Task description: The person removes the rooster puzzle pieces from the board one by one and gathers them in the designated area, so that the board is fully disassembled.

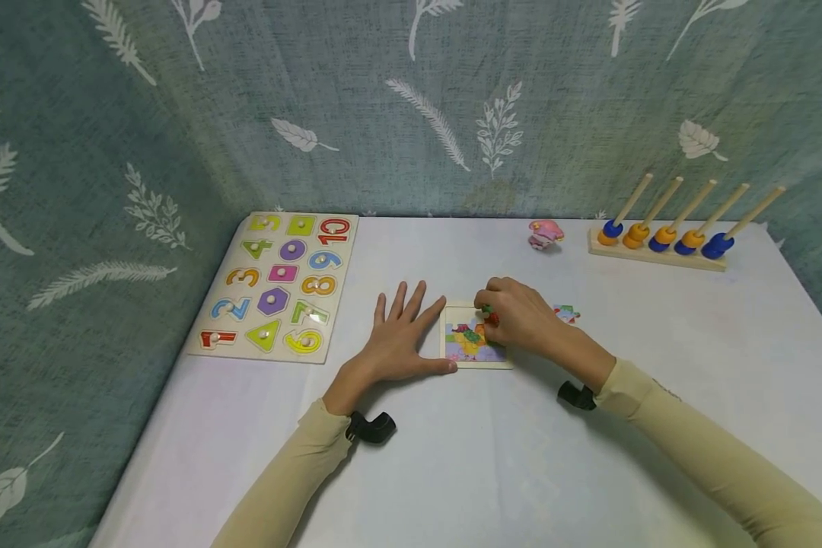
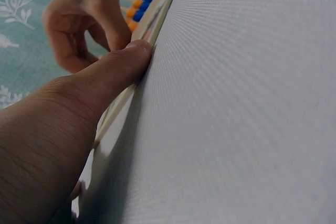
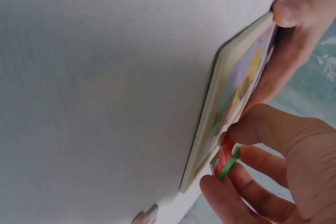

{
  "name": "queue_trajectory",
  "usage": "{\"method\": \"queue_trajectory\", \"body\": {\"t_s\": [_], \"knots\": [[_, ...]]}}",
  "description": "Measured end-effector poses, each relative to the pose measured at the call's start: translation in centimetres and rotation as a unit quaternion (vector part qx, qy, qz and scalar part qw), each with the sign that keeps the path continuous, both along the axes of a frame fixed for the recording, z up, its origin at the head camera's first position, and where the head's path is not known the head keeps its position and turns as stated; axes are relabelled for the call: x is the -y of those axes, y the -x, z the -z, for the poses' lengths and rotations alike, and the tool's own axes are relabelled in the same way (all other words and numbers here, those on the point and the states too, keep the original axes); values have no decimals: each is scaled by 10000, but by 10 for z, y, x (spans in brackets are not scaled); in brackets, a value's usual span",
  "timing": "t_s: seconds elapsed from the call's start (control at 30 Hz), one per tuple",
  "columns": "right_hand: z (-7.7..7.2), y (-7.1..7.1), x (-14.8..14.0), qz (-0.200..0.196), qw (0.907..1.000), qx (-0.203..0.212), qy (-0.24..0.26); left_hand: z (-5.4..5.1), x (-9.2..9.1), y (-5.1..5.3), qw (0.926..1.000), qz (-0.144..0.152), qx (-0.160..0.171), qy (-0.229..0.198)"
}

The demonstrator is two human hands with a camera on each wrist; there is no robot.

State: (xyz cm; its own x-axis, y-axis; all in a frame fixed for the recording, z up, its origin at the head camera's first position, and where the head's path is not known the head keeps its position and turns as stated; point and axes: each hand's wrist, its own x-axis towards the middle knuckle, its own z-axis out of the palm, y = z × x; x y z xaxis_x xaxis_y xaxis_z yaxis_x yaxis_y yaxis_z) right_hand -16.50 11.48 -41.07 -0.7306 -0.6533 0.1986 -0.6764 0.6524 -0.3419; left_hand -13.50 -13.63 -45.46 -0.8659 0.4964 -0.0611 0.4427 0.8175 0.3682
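A small jigsaw puzzle in a pale wooden frame (image 1: 477, 365) lies on the white table, its lower part filled with colourful pieces. Spread wide, my left hand (image 1: 400, 339) rests along the frame's left side, and its thumb touches the near left corner. Between thumb and fingers my right hand (image 1: 524, 316) pinches a red and green puzzle piece (image 3: 224, 156), tilted over the frame's right side. Another loose puzzle piece (image 1: 566, 313) lies on the table just beyond the right wrist, partly hidden by it.
A wooden board of numbers and shapes (image 1: 267, 289) lies at the left. At the back stands a small pink toy figure (image 1: 545, 234). A peg stand (image 1: 657, 253) with blue and orange rings is at the back right, before the leaf-patterned curtain (image 1: 356, 114).
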Motion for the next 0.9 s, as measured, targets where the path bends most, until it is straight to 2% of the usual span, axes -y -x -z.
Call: {"method": "queue_trajectory", "body": {"t_s": [0.63, 0.9], "knots": [[-14, -5, -13, 192, 9997, -143, -54, -2, -1, 0, 10000, 7, -68, -54], [-18, -6, -26, 192, 9996, -204, -64, 0, -1, 0, 9999, -26, -81, -58]]}}
